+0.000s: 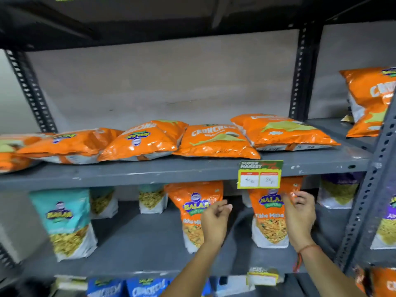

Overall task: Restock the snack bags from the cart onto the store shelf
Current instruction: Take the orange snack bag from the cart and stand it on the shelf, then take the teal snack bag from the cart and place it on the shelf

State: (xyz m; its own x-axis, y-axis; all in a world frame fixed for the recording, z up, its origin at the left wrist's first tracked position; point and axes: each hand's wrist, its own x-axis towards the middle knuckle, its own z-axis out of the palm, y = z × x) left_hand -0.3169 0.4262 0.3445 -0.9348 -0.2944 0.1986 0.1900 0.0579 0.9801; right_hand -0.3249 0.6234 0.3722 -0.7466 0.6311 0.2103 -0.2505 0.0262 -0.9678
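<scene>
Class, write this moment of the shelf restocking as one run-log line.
view: head | right hand: touching upright orange bag, grip unclear | left hand: open beside second orange bag | shelf: middle shelf

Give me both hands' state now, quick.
Left hand: open, holding nothing, in front of an orange bag.
Right hand: fingers on another orange bag.

Two bare forearms reach up from the bottom edge, with no sleeves in view. The left hand (215,221) wears nothing — no ring, no band. The right hand (300,217) has a thin red-orange thread (306,248) tied around its wrist — its loose ends hang down below the arm as a short tassel.
</scene>
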